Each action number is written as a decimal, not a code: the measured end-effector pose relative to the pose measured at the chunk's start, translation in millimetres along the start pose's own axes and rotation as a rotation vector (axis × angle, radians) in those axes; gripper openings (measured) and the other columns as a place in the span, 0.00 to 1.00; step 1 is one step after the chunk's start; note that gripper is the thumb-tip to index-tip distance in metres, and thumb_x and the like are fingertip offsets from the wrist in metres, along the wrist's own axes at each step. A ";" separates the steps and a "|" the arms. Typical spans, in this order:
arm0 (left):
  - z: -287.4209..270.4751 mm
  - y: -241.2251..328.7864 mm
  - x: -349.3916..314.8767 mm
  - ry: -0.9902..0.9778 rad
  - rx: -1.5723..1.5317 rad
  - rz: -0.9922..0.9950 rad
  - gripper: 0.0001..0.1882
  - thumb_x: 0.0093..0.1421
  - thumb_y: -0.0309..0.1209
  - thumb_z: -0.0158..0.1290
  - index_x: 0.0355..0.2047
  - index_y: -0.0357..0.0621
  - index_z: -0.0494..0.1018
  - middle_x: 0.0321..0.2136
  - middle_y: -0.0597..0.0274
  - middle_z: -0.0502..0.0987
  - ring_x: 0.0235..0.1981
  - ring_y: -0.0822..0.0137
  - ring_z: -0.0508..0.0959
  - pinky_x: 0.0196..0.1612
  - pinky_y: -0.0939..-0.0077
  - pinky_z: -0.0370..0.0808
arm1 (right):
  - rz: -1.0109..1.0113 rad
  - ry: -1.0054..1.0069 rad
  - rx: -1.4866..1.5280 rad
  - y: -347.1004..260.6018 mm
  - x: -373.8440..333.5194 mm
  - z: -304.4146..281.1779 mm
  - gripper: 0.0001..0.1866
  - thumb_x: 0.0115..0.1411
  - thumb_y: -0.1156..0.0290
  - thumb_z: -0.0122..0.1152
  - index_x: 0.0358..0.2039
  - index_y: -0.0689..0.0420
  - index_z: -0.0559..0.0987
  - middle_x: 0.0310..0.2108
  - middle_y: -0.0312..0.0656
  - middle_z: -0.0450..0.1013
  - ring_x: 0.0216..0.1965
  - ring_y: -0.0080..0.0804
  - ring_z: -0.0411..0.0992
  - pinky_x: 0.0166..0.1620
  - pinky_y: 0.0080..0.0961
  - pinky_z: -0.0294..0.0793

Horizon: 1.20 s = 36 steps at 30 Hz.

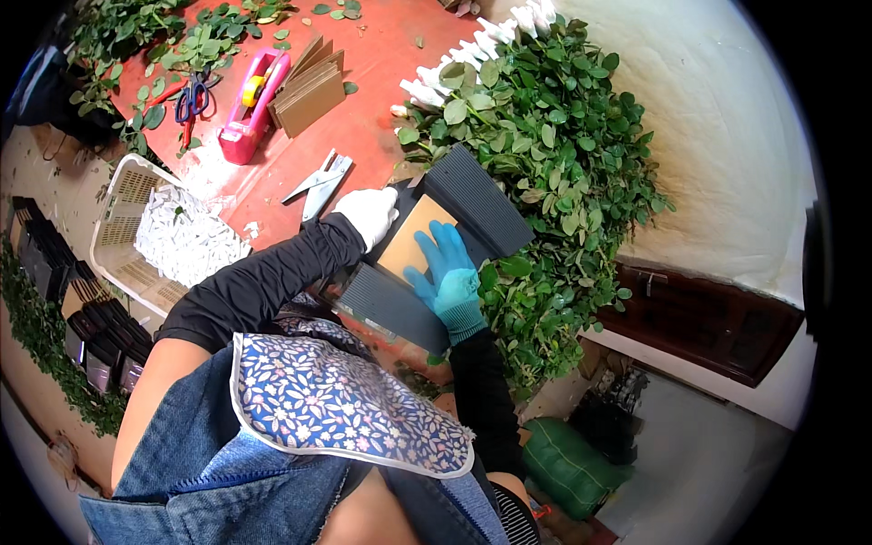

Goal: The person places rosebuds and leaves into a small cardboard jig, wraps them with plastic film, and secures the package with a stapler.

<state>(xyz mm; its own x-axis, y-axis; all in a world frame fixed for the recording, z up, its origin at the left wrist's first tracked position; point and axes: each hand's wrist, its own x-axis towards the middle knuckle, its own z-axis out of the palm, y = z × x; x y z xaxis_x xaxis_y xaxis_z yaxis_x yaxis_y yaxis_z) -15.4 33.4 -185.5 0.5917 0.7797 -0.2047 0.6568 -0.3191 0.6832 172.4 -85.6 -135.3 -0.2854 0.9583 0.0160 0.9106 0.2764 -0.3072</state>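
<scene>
A sheet of black corrugated cardboard (479, 202) is spread out in front of me, its two side flaps angled up around a tan cardboard panel (416, 238). My left hand (368, 218), in a white glove, has its fingers curled over the far-left edge of the black cardboard. My right hand (447, 277) wears a blue glove and presses on the tan panel with its fingers stretched out. Just beyond my left hand lies a pair of scissors (320, 186) with silvery blades, spread apart on the red tabletop (377, 91).
Leafy stems with white-wrapped heads (554, 154) are heaped along the right. A pink tape dispenser (250, 109), tan cardboard pieces (311, 95) and dark-handled scissors (193, 98) occupy the far left. A basket (116, 241) of white paper strips stands left; a green sack (572, 468) sits lower right.
</scene>
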 end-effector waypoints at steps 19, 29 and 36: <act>14.2 -20.5 -2.8 0.054 -0.313 -0.032 0.10 0.62 0.33 0.53 0.37 0.39 0.69 0.31 0.44 0.75 0.38 0.43 0.77 0.42 0.57 0.73 | 0.102 -0.088 0.013 -9.8 10.5 -2.1 0.33 0.54 0.61 0.68 0.58 0.60 0.71 0.62 0.54 0.61 0.65 0.58 0.57 0.62 0.48 0.64; -17.4 -8.9 -5.4 -0.055 -0.324 -0.116 0.12 0.60 0.34 0.58 0.37 0.42 0.69 0.25 0.54 0.77 0.35 0.56 0.79 0.43 0.63 0.71 | 0.129 -0.229 -0.043 -8.9 17.9 -4.3 0.35 0.54 0.59 0.67 0.60 0.58 0.69 0.64 0.53 0.58 0.66 0.57 0.53 0.63 0.47 0.61; -20.3 15.4 -34.9 -0.029 -0.171 0.248 0.21 0.54 0.26 0.61 0.49 0.41 0.70 0.40 0.51 0.76 0.41 0.53 0.79 0.42 0.68 0.78 | 0.151 -0.213 -0.040 -6.0 15.1 -4.5 0.33 0.54 0.60 0.68 0.58 0.59 0.71 0.64 0.51 0.58 0.67 0.55 0.53 0.63 0.46 0.61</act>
<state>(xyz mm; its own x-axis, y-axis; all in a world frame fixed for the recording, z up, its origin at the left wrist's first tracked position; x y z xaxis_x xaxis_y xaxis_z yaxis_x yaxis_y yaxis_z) -35.4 12.3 -153.7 0.7391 0.6727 -0.0353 0.4039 -0.4005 0.8225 163.9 -72.4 -129.0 -0.1979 0.9530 -0.2293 0.9577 0.1380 -0.2527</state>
